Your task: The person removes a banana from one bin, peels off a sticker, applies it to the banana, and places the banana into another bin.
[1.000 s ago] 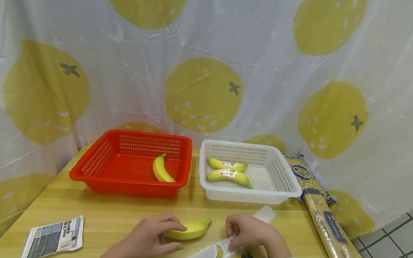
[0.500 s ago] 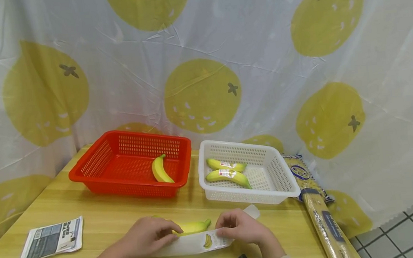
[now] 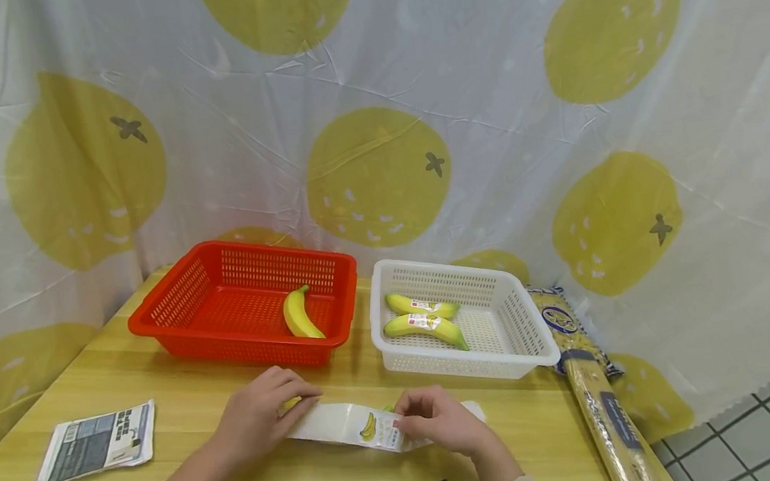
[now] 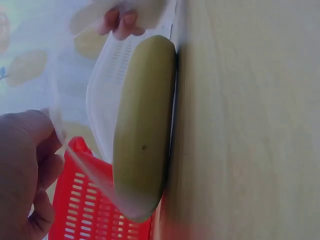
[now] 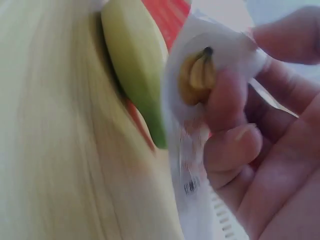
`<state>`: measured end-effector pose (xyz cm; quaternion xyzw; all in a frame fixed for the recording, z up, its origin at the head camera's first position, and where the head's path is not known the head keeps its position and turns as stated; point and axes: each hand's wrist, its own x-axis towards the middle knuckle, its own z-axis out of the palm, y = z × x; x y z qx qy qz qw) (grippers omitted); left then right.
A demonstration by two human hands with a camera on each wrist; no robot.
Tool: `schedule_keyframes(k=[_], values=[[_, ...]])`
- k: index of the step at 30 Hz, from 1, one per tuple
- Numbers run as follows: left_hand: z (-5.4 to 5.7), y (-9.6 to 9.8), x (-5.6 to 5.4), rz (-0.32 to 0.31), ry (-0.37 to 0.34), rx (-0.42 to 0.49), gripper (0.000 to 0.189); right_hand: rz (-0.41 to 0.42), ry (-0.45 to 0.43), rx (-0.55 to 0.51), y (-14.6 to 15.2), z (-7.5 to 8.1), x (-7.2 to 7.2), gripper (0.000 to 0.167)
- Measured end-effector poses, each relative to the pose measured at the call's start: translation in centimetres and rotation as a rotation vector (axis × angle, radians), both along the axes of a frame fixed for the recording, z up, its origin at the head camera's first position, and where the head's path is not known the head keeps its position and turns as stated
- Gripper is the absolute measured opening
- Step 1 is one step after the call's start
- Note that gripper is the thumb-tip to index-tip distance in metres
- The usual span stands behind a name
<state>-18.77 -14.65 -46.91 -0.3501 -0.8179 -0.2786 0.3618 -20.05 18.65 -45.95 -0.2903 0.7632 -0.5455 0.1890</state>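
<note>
A white label strip (image 3: 335, 422) with a printed banana picture is stretched between both hands above the table's front part. My left hand (image 3: 263, 413) pinches its left end. Thumb and fingers of my right hand (image 3: 442, 423) pinch it beside the printed label (image 5: 197, 77), seen close in the right wrist view. Behind and below the strip a loose banana (image 4: 145, 125) lies on the table, its green end (image 5: 150, 117) beside the label. In the head view the strip and left hand hide most of that banana.
A red basket (image 3: 250, 351) with one banana (image 3: 300, 314) stands behind the hands. Right of it, a white basket (image 3: 465, 367) holds two labelled bananas (image 3: 427, 327). A flat packet (image 3: 97, 447) lies left; pasta packs (image 3: 610, 416) line the right edge.
The strip has been lifted off the table and swung back in front of the banana. My left hand left the banana's side and took the strip's left end; the right hand kept its pinch.
</note>
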Motion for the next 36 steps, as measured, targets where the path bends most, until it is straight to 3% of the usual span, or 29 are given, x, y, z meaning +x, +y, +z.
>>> schedule_keyframes(k=[3, 7, 10, 13, 17, 25, 36], values=[[0.1, 0.4, -0.2, -0.020, 0.098, 0.048, 0.023, -0.083, -0.004, -0.008, -0.7, -0.1, 0.0, 0.015], [0.2, 1.4, -0.3, -0.129, 0.256, 0.093, 0.027, -0.211, 0.015, -0.014, -2.1, -0.3, 0.3, 0.016], [0.1, 2.2, -0.1, -0.193, 0.288, 0.052, 0.028, -0.267, 0.005, -0.061, -3.4, -0.4, 0.6, 0.017], [-0.2, 2.7, 0.3, -0.200, 0.249, 0.002, 0.030, -0.277, -0.023, -0.133, -4.6, -0.6, 1.0, 0.020], [-0.6, 3.2, 0.7, -0.154, 0.192, -0.004, 0.041, -0.240, -0.040, -0.222, -5.7, -0.8, 1.5, 0.020], [-0.8, 3.4, 1.0, -0.076, 0.096, 0.015, 0.042, -0.122, 0.075, -0.311, -6.2, -1.4, 2.0, 0.024], [-1.3, 4.3, 1.7, -0.102, -0.056, 0.130, 0.028, -0.162, 0.108, -0.333, -7.1, -1.2, 2.3, 0.016]])
